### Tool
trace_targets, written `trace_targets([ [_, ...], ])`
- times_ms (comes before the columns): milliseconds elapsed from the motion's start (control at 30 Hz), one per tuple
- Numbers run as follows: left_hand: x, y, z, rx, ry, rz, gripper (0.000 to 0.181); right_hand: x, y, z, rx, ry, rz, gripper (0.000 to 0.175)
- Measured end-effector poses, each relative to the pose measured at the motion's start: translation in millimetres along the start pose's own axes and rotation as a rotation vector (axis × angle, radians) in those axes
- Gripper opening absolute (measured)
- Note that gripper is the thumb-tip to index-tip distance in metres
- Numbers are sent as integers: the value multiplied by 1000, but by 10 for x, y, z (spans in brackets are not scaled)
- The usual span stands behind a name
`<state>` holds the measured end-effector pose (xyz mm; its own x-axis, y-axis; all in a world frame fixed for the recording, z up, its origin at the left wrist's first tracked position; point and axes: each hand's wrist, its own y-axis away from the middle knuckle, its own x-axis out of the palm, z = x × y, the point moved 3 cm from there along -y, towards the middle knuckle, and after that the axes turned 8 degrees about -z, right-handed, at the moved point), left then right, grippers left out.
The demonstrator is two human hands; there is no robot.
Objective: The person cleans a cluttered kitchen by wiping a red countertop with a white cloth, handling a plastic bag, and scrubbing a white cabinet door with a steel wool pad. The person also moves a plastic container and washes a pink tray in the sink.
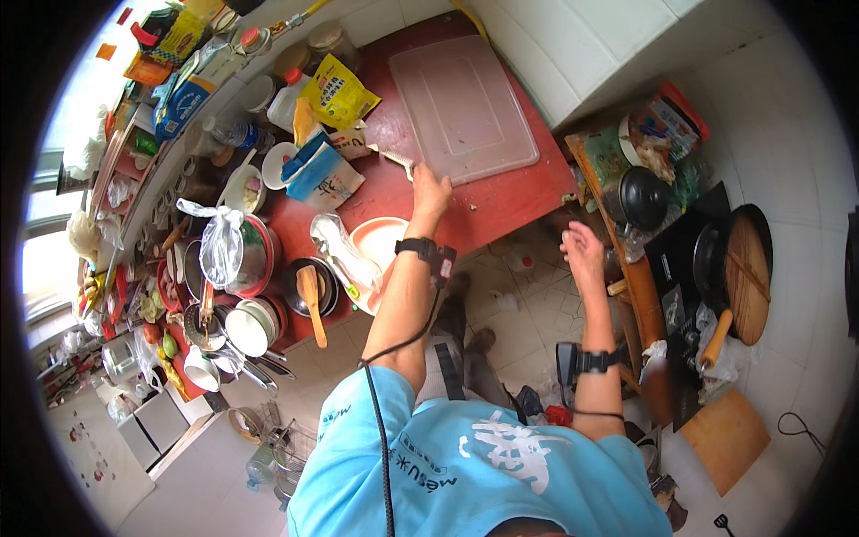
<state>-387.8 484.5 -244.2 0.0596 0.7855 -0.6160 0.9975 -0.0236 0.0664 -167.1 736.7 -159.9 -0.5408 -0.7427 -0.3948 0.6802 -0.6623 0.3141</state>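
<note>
My left hand [431, 193] is over the red tabletop [493, 213], holding a pale, toothed strip, possibly a small brush or comb [397, 158]. The strip's far end points at a small opened packet [350, 143]. Just beyond the fingers lies a translucent plastic lid [470, 111], flat on the table. A blue and white packet [325, 176] stands to the left of the strip. My right hand [582, 254] hangs in the air between the table and a wooden stand, fingers apart, with nothing visible in it.
A peach-coloured basin [381, 236] is beside my left forearm, with a bagged utensil on it. Further left are a wooden spatula [310, 299] on dark bowls, a bagged pot [225, 252] and stacked pans. On the right stand a black lidded pot [643, 198] and a wok [715, 268].
</note>
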Motion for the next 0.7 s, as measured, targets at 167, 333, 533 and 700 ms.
trace_targets([
  [167, -37, -1, 83, -128, -114, 101, 56, 658, -963, 74, -43, 130, -63, 54],
  [333, -79, 48, 15, -53, -18, 23, 47, 1033, -1415, 190, -274, 616, -182, 51],
  [533, -15, 43, 47, -209, 59, 72, 45, 1090, -1647, 154, -225, 578, -130, 34],
  [700, -42, -4, 111, -483, 508, 74, 29, 992, -1728, 39, 64, 14, -103, 22],
])
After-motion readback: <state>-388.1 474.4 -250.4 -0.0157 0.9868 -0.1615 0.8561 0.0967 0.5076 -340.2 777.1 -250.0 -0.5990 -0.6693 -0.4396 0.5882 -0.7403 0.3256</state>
